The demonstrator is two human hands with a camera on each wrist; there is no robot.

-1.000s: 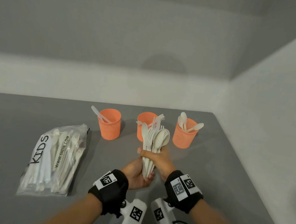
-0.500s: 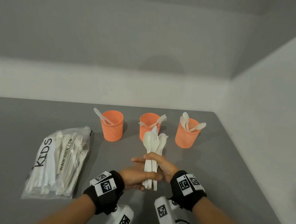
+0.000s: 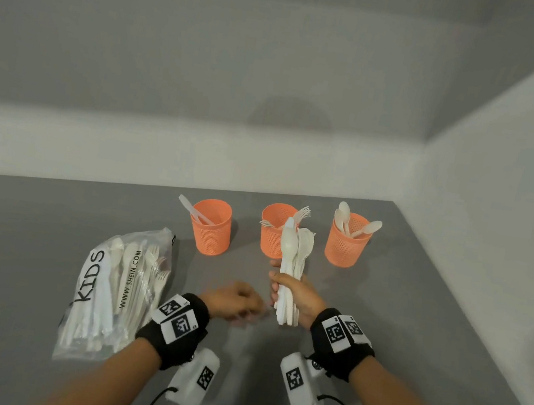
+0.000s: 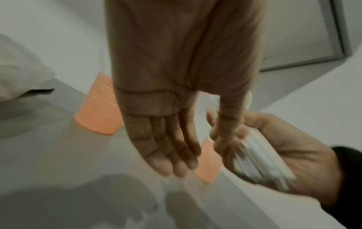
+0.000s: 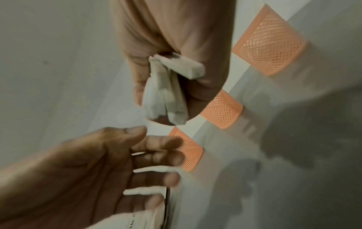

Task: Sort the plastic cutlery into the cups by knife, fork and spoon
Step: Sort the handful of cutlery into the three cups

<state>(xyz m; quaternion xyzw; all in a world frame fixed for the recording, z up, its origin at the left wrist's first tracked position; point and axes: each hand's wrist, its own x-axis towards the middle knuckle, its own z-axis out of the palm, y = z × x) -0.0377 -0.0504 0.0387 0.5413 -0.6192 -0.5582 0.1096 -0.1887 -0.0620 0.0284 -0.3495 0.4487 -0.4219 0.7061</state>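
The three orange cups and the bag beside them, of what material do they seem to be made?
The orange cups look like matte moulded plastic: a fine mesh of holes covers their walls, with a solid rim on top. The bag seems to be thin clear plastic film: it is glossy and creased, and the pale cutlery inside shows through its printed letters.

A bare, staged recording space rather than a lived-in room: plain grey walls (image 3: pixel 281 48) are meeting a white side wall (image 3: pixel 501 202) around a grey surface (image 3: pixel 11 233). Both wrists are wearing black bands (image 3: pixel 340 343) carrying printed marker tags, with white camera units (image 3: pixel 299 384) and cables hanging beneath them.
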